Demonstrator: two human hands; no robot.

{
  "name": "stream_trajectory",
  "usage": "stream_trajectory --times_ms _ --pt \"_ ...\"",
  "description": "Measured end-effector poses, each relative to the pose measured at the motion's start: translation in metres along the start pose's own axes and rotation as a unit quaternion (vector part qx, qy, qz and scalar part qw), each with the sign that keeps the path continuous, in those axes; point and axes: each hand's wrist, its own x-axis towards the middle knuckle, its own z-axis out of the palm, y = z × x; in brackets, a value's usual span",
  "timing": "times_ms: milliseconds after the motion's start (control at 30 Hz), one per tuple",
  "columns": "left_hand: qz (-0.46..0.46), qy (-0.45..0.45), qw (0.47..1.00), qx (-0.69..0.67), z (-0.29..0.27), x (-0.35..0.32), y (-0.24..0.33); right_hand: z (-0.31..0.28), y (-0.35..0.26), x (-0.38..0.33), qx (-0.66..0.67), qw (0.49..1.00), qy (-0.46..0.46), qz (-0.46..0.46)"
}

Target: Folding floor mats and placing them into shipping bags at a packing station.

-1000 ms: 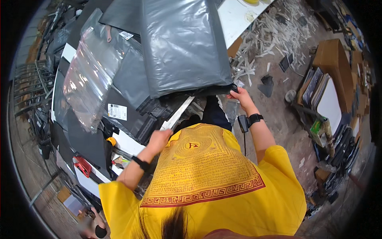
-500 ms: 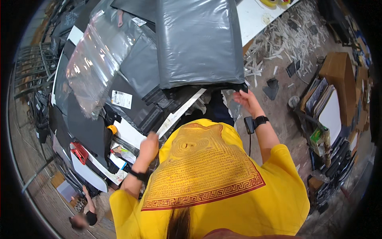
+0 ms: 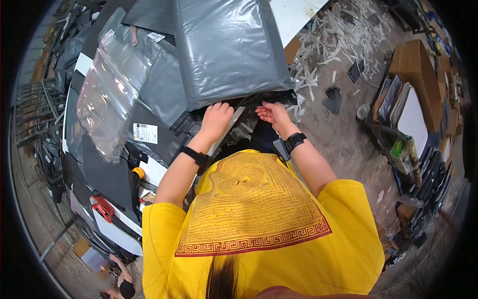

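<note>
A large grey plastic mailer bag (image 3: 229, 50) lies on the table in front of me, its open end toward my body. My left hand (image 3: 216, 118) rests on the bag's near edge, fingers bent over the rim. My right hand (image 3: 271, 112) is at the same edge a little to the right, fingers spread against the dark opening. Both wrists wear black bands. My yellow shirt (image 3: 254, 219) fills the lower middle of the view.
Clear plastic bags (image 3: 107, 104) and more grey mailers (image 3: 159, 89) are piled to the left. A red tool (image 3: 103, 207) and an orange item (image 3: 138, 172) lie on the table's near left. Paper scraps (image 3: 343, 40) litter the floor; a cardboard box (image 3: 413, 65) stands right. Another person (image 3: 119, 279) crouches lower left.
My left hand has risen from beside my waist to the bag's near edge. My right hand has moved left along that edge toward it. The bag now sits closer in view.
</note>
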Motion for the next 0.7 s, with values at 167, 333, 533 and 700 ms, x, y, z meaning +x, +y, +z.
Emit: stream_trajectory --times_ms 167,333,533,700 --pt "0.051 -0.026 0.998 -0.032 -0.008 -0.014 0.000 -0.008 0.015 -0.014 -0.052 0.996 0.013 -0.066" --pt "0.059 -0.015 0.998 -0.032 0.004 -0.026 -0.006 -0.016 0.015 -0.011 -0.094 0.992 0.012 -0.088" --pt "0.054 -0.043 0.997 -0.041 0.006 -0.032 -0.007 -0.021 0.025 -0.004 -0.111 0.989 0.013 -0.102" --pt "0.125 -0.067 0.988 -0.055 -0.018 -0.072 0.000 -0.005 0.018 -0.017 -0.012 0.999 -0.023 -0.033"
